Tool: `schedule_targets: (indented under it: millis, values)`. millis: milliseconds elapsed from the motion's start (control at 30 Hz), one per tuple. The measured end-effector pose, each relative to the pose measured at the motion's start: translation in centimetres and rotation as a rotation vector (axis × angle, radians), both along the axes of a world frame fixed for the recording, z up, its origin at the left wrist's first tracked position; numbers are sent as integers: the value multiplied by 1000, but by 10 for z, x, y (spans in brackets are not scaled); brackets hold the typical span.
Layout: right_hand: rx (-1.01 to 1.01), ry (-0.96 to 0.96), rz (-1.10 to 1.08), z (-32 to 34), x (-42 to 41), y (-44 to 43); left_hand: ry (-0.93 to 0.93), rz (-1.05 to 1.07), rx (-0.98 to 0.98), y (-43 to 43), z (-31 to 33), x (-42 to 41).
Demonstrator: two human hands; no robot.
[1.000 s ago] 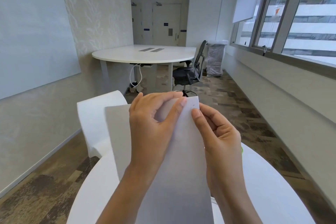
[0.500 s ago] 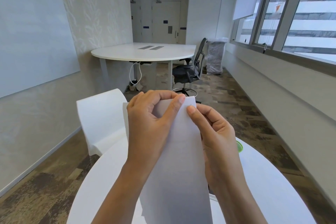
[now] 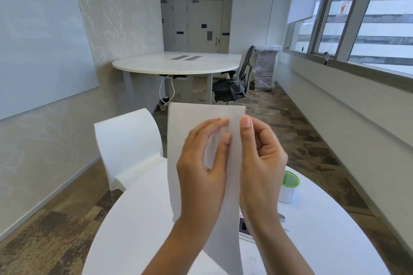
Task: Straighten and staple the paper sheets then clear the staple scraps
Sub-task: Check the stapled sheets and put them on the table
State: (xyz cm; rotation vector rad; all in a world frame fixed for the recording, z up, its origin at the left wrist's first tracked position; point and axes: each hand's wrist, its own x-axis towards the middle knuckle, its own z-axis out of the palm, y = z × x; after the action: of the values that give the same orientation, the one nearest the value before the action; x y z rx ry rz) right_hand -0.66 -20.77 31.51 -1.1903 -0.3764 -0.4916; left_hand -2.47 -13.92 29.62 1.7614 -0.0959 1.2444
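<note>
A person is holding sheets (image 3: 201, 118) upright over the near table (image 3: 138, 219), the left hand (image 3: 201, 169) pinching them from the front and the right hand (image 3: 261, 163) gripping their right edge. A cup (image 3: 288, 187) is standing on the table to the right, just beside the right hand. A chair (image 3: 127, 140) is sitting at the table's far left edge. Beyond it, a second table (image 3: 176, 65) is standing against the left wall, with a cable (image 3: 166, 89) hanging beneath it and an office chair (image 3: 237, 82) waiting at its right end. A bin (image 3: 266, 71) is standing just behind that chair, below the windows (image 3: 357, 18) running along the right wall. A board (image 3: 40, 40) is hanging on the left wall, and doors (image 3: 201, 24) are facing in from the far end.
</note>
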Motion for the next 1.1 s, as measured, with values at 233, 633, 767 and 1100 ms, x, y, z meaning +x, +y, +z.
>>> schedule_targets:
  millis: [233,633,767,1100]
  values:
    - [-245,-90,232,-23,10,15,111,-180,-415,10,-3,11]
    - [-592,-142,-100,-56,73,-8,234,-63,-622,42,-19,48]
    - [-549,158,-171,-76,112,-43,217,-54,-676,55,-19,55]
    - [-422,612,221,-125,127,-93,174,27,-891,89,-28,78]
